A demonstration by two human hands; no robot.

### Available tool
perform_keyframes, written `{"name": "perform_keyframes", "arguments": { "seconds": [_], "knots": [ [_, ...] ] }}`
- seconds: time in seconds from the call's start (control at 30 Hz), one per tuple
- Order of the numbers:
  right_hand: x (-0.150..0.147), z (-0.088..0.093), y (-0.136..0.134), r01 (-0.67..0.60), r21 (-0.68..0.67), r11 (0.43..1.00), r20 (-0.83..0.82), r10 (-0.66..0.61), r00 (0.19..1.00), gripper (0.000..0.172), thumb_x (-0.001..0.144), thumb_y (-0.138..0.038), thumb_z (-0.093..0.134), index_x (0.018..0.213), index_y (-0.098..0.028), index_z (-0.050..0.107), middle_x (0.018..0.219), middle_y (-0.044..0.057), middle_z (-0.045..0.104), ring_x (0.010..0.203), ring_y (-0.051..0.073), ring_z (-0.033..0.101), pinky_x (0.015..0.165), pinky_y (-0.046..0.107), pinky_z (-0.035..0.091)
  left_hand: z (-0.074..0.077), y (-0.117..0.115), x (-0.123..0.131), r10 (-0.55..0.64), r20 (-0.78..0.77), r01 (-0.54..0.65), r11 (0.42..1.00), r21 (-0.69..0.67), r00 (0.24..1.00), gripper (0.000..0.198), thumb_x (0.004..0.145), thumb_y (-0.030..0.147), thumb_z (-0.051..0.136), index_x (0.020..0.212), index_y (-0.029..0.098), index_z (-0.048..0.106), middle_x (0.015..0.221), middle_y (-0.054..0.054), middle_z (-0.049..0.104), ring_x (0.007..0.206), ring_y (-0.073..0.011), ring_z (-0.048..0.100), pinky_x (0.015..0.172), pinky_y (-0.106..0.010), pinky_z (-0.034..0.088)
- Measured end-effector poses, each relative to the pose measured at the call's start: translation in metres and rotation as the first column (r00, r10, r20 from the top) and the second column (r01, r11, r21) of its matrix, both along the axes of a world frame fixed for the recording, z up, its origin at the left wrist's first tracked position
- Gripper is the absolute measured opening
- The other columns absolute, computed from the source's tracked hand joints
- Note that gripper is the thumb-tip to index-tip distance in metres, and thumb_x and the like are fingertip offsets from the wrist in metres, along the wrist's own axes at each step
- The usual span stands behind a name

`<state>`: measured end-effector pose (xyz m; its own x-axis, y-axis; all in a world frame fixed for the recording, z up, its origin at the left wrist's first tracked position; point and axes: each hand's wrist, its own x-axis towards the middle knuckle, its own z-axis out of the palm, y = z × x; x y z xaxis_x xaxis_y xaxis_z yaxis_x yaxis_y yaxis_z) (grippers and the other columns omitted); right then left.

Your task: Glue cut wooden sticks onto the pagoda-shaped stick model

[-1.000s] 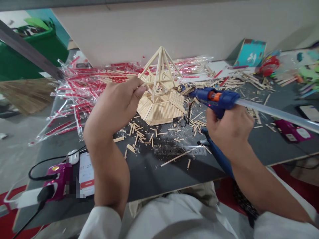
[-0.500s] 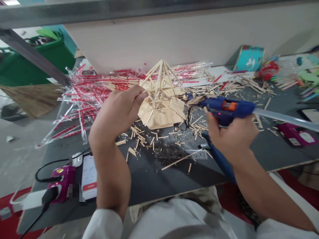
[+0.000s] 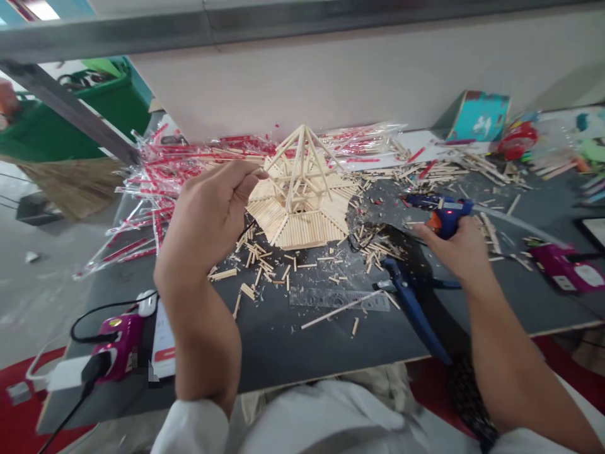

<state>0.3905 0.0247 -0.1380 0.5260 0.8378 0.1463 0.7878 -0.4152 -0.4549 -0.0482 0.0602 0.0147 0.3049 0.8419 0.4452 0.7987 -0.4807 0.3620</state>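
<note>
A model built of thin wooden sticks (image 3: 309, 228) stands on the dark table, with a flat flared base and a pointed frame above. My left hand (image 3: 203, 214) is at its left side, thumb and fingers pinched on a small wooden stick (image 3: 260, 173) whose tip shows near the frame. On the right, my right hand (image 3: 466, 252) grips a blue hot glue gun (image 3: 452, 213), nozzle towards the left, low over the table and apart from the model. A clear glue stick trails from the gun's back.
Blue-handled cutters (image 3: 416, 309) and a clear ruler (image 3: 307, 297) lie in front, among stick offcuts. Plastic wrappers (image 3: 151, 189) pile up at left. Purple power sockets (image 3: 118, 347) stand near a phone (image 3: 163, 347); another purple socket (image 3: 562, 268) sits at right.
My right hand has drawn the glue gun away from the model, to the right, and lowered it. My left hand stays beside the frame, slightly further left.
</note>
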Motion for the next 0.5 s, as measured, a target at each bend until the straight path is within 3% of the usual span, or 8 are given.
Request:
{"name": "perform_keyframes", "arguments": {
  "seconds": [0.1,0.3,0.4,0.5],
  "knots": [
    [0.018,-0.010,0.000,0.019,-0.109,0.994,0.021,-0.017,1.000,0.049,0.069,-0.065,0.080,0.076,-0.029,0.047,0.064,0.001,0.054,0.056,0.019,0.046,0.059,0.037,0.037,0.001,-0.001,0.000,0.010,-0.076,-0.012,1.000,-0.020,0.997,0.031,0.111,0.039,0.043,0.116,0.025,0.070,0.093,-0.003,0.077,0.086,-0.0182,0.071,0.079,-0.032,0.049],
    [0.023,-0.025,-0.011,-0.184,-0.009,0.983,0.067,0.184,0.981,0.047,0.075,-0.061,0.081,0.073,-0.035,0.042,0.060,0.001,0.052,0.048,0.019,0.043,0.054,0.037,0.035,0.004,-0.003,0.007,0.005,-0.113,-0.021,0.990,-0.143,0.994,0.025,0.111,0.038,0.042,0.119,0.027,0.062,0.078,0.001,0.069,0.069,-0.0161,0.064,0.074,-0.033,0.046],
    [0.023,-0.033,-0.014,-0.289,0.079,0.954,0.233,0.264,0.936,0.042,0.077,-0.057,0.081,0.077,-0.033,0.046,0.063,0.004,0.055,0.053,0.021,0.048,0.056,0.038,0.036,0.007,-0.008,0.012,0.029,-0.028,-0.034,0.987,-0.154,0.999,0.016,0.109,0.035,0.045,0.116,0.026,0.057,0.079,0.002,0.069,0.066,-0.0143,0.061,0.071,-0.033,0.045],
    [0.010,-0.019,-0.014,-0.367,0.178,0.913,0.443,0.259,0.858,0.038,0.074,-0.052,0.086,0.086,-0.027,0.059,0.074,0.013,0.065,0.071,0.031,0.062,0.065,0.041,0.042,0.012,-0.013,0.016,0.030,-0.039,-0.036,0.984,-0.176,0.999,0.013,0.108,0.033,0.049,0.107,0.024,0.059,0.082,0.003,0.072,0.066,-0.0131,0.060,0.071,-0.033,0.043]
  ]
}}
